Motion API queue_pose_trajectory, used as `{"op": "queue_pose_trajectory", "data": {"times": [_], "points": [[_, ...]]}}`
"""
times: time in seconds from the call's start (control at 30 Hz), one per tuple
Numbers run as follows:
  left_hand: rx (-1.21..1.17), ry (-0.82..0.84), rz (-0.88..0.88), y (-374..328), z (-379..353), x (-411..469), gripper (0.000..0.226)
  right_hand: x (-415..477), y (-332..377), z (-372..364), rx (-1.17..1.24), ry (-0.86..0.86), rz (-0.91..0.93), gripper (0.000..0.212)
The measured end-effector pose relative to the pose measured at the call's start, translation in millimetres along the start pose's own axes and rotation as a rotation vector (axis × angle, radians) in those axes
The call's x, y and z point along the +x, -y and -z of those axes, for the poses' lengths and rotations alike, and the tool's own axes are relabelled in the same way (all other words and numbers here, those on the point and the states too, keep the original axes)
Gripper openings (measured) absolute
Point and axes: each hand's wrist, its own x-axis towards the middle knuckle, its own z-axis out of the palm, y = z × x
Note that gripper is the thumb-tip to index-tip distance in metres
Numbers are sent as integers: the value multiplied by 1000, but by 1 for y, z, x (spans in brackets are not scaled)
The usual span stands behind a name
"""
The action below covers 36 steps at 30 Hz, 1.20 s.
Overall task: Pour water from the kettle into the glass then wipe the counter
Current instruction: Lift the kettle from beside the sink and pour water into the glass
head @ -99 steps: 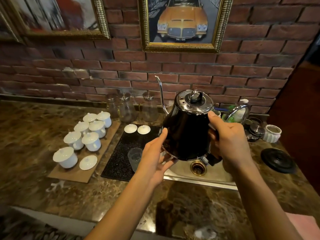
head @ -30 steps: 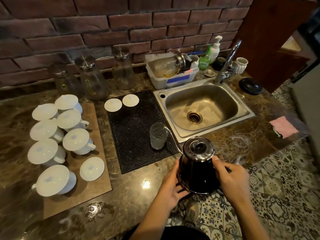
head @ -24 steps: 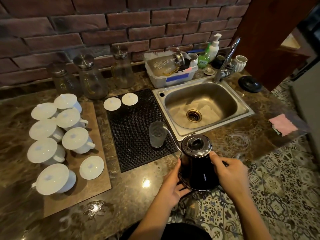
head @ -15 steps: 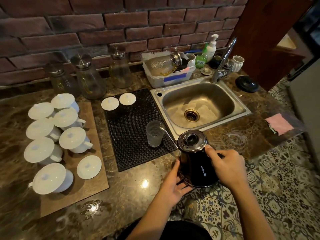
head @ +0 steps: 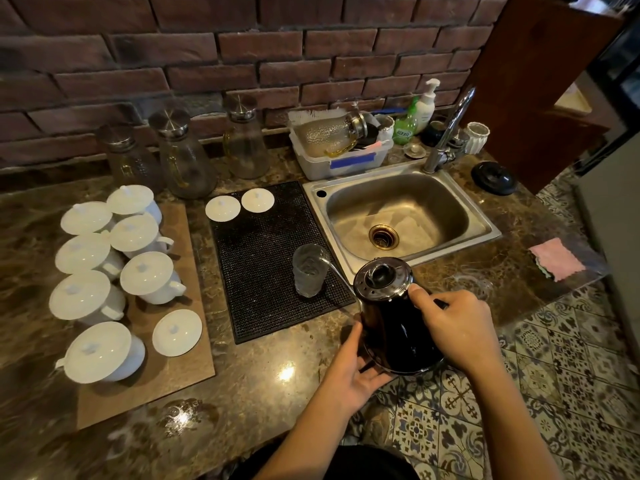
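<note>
A black kettle (head: 391,327) with a chrome lid is held tilted over the counter's front edge. Its thin gooseneck spout reaches over the rim of a clear glass (head: 309,270), which stands on the black rubber mat (head: 263,258). My right hand (head: 457,327) grips the kettle's handle. My left hand (head: 353,372) cups the kettle's base from below and the left. A pink cloth (head: 556,258) lies on the brown marble counter (head: 263,382) at the right end.
A steel sink (head: 398,209) with a faucet (head: 446,133) sits right of the mat. Several white lidded cups (head: 145,277) stand on a brown board at the left. Three glass carafes (head: 183,161), a dish tub (head: 341,147) and a black kettle base (head: 493,173) line the back.
The kettle came from above the sink down to the front of the counter. In the last second it tilted further, and its spout moved over the glass rim.
</note>
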Motion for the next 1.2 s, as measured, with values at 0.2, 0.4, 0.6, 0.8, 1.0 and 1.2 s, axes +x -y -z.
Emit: {"op": "queue_pose_trajectory", "data": {"times": [0.2,0.4,0.6,0.8,1.0,1.2], "points": [[-49,19,1,0,-5,-2,36,1,10,5,-33,14,16,65],[-93,41,5,0,-8,-7,38,3,17,9,-52,22,32,66],[-141,57,17,3,-14,-9,42,7,22,12,-102,25,44,69],[-156,81,39,5,-17,-8,43,9,27,18,-126,27,40,68],[-178,84,45,6,-18,-6,44,10,28,19,-122,22,25,65],[-224,88,51,6,-22,-6,48,14,34,19,-152,35,44,66]]}}
